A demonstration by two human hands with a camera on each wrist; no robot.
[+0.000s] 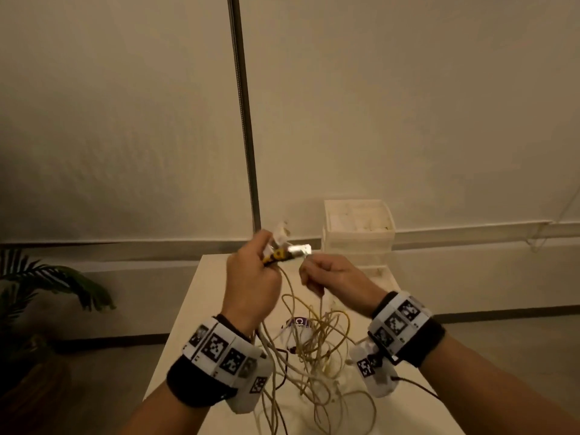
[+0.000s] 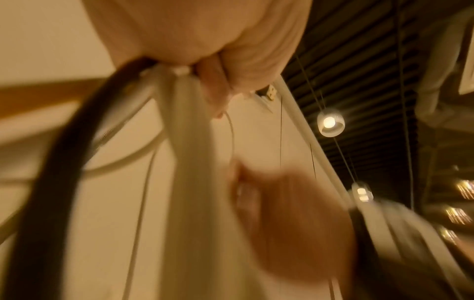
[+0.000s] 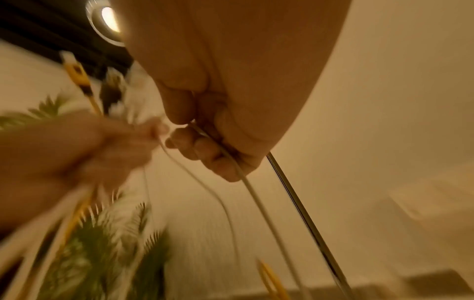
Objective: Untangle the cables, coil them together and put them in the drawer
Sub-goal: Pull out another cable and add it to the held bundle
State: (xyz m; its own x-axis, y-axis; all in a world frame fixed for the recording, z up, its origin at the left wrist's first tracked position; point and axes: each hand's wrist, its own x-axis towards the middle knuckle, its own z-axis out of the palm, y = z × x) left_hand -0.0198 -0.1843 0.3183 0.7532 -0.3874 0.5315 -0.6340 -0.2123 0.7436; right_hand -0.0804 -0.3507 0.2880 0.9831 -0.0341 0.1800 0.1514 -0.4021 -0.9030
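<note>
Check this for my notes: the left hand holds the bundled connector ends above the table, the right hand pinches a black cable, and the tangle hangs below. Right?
One thing is wrong: the cable in the right hand is white, not black, as the right wrist view shows. The left hand does hold the connector ends above the table, tangle hanging below.

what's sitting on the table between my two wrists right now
In the head view, the tangled cables hang and pile on the table between the left hand and right hand, over a purple-and-white item.
</note>
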